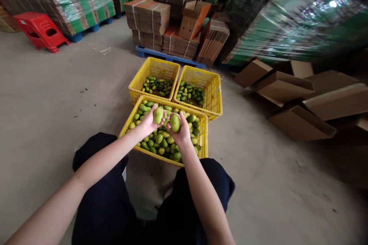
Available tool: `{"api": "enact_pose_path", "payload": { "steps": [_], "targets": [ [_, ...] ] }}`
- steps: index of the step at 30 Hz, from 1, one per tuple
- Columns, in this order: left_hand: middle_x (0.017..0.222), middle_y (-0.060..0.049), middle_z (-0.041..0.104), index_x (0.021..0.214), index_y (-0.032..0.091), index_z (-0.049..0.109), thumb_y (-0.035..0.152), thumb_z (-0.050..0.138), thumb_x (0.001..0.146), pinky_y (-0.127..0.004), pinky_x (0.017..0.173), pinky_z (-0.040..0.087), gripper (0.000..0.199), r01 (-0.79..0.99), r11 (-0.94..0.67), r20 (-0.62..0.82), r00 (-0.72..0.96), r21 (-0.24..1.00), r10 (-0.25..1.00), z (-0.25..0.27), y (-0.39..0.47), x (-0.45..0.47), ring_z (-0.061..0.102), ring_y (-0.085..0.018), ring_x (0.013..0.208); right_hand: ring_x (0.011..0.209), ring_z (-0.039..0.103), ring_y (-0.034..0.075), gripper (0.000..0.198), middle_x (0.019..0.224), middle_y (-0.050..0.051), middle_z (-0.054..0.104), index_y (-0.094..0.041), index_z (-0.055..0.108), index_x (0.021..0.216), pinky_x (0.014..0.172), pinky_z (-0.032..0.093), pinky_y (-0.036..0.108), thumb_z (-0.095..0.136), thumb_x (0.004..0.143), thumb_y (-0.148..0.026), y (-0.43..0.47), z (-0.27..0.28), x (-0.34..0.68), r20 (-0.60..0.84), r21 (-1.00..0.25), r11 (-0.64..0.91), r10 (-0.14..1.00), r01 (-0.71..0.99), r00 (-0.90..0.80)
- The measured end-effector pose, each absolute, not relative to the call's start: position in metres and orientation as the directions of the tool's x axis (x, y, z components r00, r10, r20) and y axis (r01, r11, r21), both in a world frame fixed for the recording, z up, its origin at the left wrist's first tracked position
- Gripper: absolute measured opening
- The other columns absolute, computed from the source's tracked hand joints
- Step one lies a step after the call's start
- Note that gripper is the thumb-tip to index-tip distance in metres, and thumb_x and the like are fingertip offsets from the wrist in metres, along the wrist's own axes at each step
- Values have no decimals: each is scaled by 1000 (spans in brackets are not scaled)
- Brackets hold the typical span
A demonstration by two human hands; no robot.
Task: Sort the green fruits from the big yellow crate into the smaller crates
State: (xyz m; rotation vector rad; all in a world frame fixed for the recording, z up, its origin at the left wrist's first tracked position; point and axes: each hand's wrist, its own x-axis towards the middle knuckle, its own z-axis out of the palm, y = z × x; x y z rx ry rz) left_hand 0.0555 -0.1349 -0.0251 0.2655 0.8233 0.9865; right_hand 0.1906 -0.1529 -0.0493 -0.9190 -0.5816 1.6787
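Note:
My left hand [148, 123] is closed around a yellowish-green mango [158, 115]. Close beside it, my right hand [183, 134] grips a darker green mango [174, 123]. Both hands are above a yellow plastic crate [204, 138] filled with loose green and yellow-green mangoes [160, 138]. Behind that crate stand two more yellow crates, a left one [135, 89] and a right one [215, 95]. Each of these has a layer of smaller-looking green mangoes on its bottom.
Bundled flat cardboard [149, 17] sits on a blue pallet [166, 55] beyond the crates. Open cardboard boxes [287, 86] lie to the right. A red stool [41, 30] is on the floor at left. Wrapped pallet stacks [83, 0] line the back.

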Motion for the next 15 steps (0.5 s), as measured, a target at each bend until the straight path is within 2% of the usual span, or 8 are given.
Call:
{"api": "enact_pose_path", "payload": {
  "steps": [4,7,11,15],
  "targets": [
    [61,-1,61,82,14,63,45,42,100,-18,43,44,41,-620,589,-535,301,519,789,-18,-135,55,54,-9,45,59,59,17,21,76,1,67,-24,62,87,56,53,32,61,73,-39,-154,-47,194,-286,-721,-302,950,-624,-128],
    [61,-4,63,89,11,65,39,34,101,-19,42,46,43,-619,629,-581,320,470,749,-12,-135,54,56,-11,46,58,58,17,20,75,2,67,-22,59,85,53,53,31,56,65,-27,-154,-46,196,-327,-630,-325,935,-705,-139],
    [66,-8,65,94,9,63,25,34,96,-23,52,56,33,-671,638,-591,355,379,725,-6,-137,54,64,-15,55,48,51,13,22,70,3,64,-20,54,86,40,43,23,50,65,-24,-154,-45,197,-374,-520,-377,907,-766,-193],
    [66,-7,64,94,11,60,17,33,92,-26,60,60,27,-690,598,-607,284,408,742,-4,-137,56,68,-17,63,39,45,13,23,62,1,58,-19,52,92,31,31,20,45,70,-23,-154,-44,194,-413,-502,-372,896,-781,-162]
  ]
}}
